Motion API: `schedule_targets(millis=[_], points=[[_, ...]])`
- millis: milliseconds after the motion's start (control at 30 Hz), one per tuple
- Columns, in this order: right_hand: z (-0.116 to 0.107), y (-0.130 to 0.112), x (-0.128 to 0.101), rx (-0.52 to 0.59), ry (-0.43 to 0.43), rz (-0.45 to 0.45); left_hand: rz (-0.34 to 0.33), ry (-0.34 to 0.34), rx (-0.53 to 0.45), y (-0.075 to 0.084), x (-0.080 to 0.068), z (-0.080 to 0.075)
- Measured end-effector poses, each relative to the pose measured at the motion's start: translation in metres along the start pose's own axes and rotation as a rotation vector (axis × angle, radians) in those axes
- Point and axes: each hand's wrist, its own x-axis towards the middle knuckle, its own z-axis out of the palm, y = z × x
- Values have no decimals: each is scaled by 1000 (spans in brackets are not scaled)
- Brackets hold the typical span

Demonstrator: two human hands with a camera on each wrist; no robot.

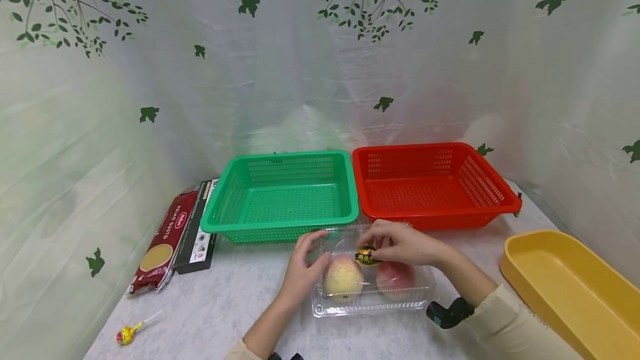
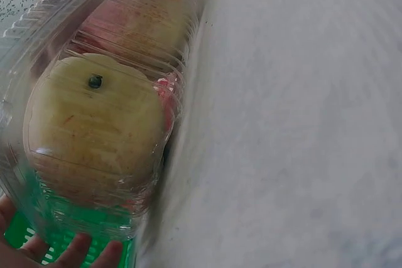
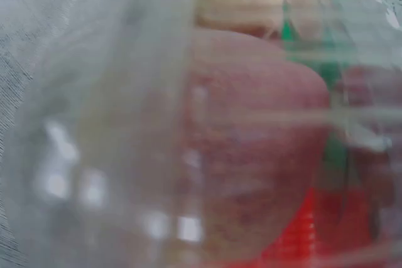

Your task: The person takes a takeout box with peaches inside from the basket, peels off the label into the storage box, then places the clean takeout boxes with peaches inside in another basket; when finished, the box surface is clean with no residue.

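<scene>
Both forearms come in from the near edge of the tabletop and meet over a clear plastic clamshell box holding two apples. On that box's left end, the left hand lies with fingers curved round the lid and the yellowish apple beneath; the left wrist view shows its fingertips at the box's edge. On the top middle of the lid, the right hand arches, fingertips pinched together at a small gold-and-black sticker, with the reddish apple under its palm. A black strap device sits at the right wrist.

Just behind the box, toward the far edge, stand a green basket and a red basket side by side, almost touching the box. At the near right corner lies a yellow tray, apart from the box with bare tabletop between. At the left edge lie a red pasta packet and a dark carton, and toward the near left corner a lollipop, with open tabletop between these and the left forearm.
</scene>
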Motion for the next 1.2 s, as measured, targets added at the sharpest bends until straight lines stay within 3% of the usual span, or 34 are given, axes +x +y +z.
schedule_targets(millis=[533,1033,1200], points=[[10,2,-2,9,140,13,17,-11,14,-2,-2,1],[9,10,-5,180,164,-100,2,-10,29,-3,-3,-1],[9,12,-7,261,198,-84,15,-13,24,-2,-2,0]])
